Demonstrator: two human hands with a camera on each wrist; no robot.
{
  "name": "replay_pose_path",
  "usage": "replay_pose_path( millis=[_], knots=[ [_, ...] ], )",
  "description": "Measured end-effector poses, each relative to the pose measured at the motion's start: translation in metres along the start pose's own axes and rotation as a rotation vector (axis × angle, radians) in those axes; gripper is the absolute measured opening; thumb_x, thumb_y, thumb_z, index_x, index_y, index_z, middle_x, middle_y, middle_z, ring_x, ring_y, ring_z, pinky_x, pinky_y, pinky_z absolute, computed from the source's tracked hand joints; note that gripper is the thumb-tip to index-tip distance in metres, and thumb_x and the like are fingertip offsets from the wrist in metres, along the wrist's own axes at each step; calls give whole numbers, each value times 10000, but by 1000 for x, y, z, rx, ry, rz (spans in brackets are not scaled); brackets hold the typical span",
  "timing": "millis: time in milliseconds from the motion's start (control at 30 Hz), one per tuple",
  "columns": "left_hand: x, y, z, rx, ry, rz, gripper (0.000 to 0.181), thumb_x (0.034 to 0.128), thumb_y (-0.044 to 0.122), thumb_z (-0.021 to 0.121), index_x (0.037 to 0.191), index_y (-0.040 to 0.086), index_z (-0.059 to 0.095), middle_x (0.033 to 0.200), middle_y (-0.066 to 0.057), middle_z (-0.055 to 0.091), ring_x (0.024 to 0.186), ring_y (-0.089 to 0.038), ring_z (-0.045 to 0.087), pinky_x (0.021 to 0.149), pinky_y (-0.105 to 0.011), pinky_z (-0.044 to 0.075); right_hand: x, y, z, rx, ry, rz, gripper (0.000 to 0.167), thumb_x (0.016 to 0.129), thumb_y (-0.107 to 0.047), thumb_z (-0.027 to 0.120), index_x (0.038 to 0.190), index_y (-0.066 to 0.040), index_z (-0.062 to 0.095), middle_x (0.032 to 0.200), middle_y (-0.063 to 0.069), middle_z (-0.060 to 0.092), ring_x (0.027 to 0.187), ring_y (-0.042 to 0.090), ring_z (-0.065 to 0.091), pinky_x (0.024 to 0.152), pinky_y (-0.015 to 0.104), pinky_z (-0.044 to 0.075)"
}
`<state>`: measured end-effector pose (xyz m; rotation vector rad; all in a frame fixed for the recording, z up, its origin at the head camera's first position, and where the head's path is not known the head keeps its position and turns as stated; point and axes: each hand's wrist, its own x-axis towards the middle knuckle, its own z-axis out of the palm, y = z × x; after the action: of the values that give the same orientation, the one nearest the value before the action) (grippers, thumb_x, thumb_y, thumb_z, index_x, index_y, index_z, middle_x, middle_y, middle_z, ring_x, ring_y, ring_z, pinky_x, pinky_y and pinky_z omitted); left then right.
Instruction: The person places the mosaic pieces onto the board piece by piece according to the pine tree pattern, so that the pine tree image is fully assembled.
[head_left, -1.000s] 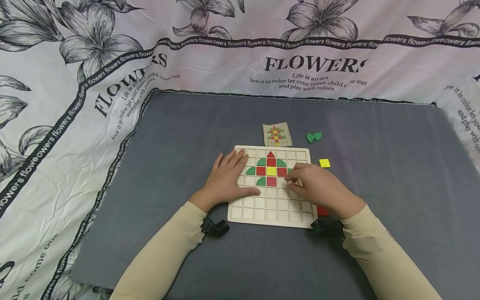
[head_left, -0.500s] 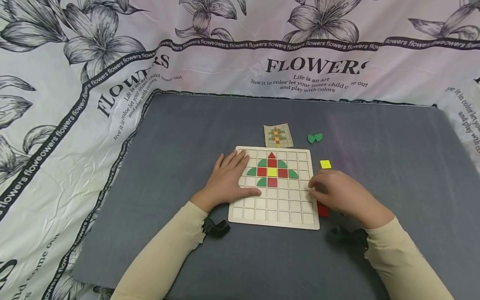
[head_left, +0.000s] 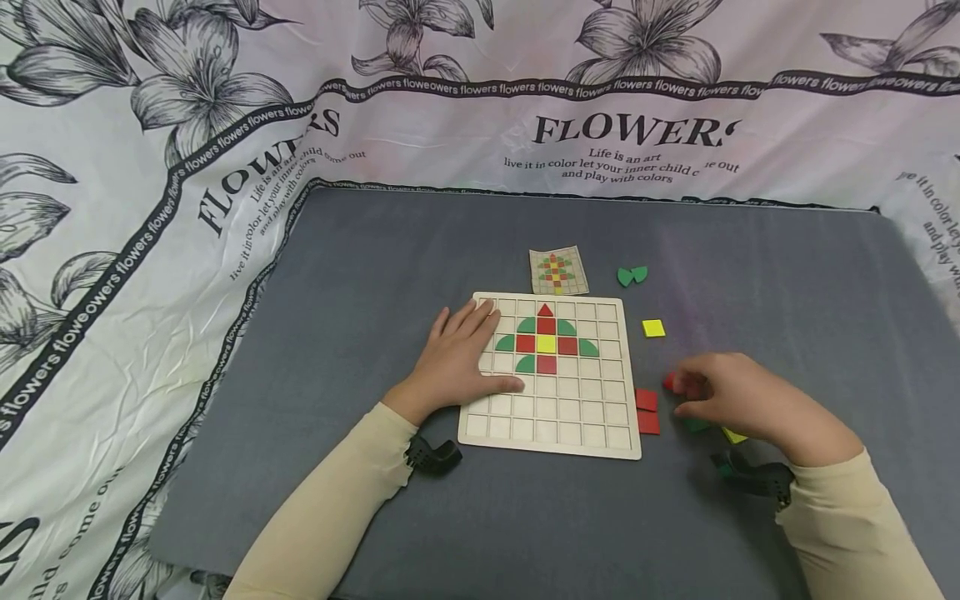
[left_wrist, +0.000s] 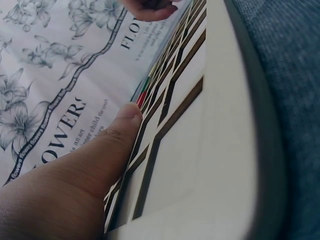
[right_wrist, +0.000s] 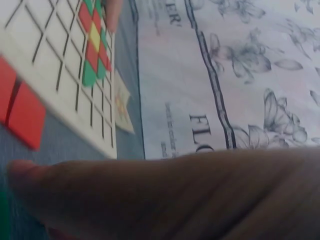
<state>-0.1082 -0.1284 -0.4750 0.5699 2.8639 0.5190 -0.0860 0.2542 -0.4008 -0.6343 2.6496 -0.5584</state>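
My left hand (head_left: 452, 354) lies spread on the left side of a wooden grid board (head_left: 551, 429), its thumb reaching over the squares. Red, green and yellow tiles form a pattern in the board's upper half, with a yellow square (head_left: 547, 343) at its middle. Right of the board, my right hand (head_left: 738, 396) bends over loose tiles, thumb and forefinger apart. A red tile (head_left: 669, 382) shows at its fingertips; whether it is touched is unclear. Below the hand, a green tile (head_left: 697, 425) and a yellow tile (head_left: 734, 435) are partly covered.
Two red squares (head_left: 647, 412) lie against the board's right edge. Farther back are a yellow square (head_left: 653, 328) and two green pieces (head_left: 632, 276). A pattern card (head_left: 558, 270) lies behind the board on the grey table (head_left: 390, 275).
My right hand has moved right, away from the board to the loose tiles, uncovering a green piece at the pattern's right side and the two red squares. My left hand has stayed on the board.
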Motion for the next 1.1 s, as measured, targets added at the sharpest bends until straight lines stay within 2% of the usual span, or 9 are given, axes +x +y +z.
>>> replay_pose_path(
  millis=[200,367,933,1100],
  knots=[
    [1,-1,1,-3,5,7,1160,838,840,624,1695,160,235,1767,-7,166,1639,-237,53,1299,-542,-16,-12,10,-1,5,-68,57,260,764,-141,923,872,-156,688,757,-76,571,705,113,506,605,301,435],
    [1,-1,2,-7,9,6,1168,832,845,626,1693,157,239,1767,-10,167,1639,-242,52,1297,-551,-13,-14,12,3,30,-98,61,243,762,-126,908,880,-157,698,767,-77,582,721,105,519,624,293,449],
    [1,0,0,-15,11,-1,1161,834,826,648,1692,158,242,1766,-4,171,1639,-236,56,1300,-539,-19,-2,-1,8,13,-43,-29,248,787,-21,828,833,-189,652,686,-105,491,631,49,453,585,258,386],
    [1,0,0,-18,4,-5,1159,835,823,650,1693,160,241,1764,-8,180,1639,-235,55,1300,-537,-20,5,-7,5,-3,-45,-46,177,825,-7,807,890,-153,731,663,-103,481,617,56,446,588,269,394]
  ],
)
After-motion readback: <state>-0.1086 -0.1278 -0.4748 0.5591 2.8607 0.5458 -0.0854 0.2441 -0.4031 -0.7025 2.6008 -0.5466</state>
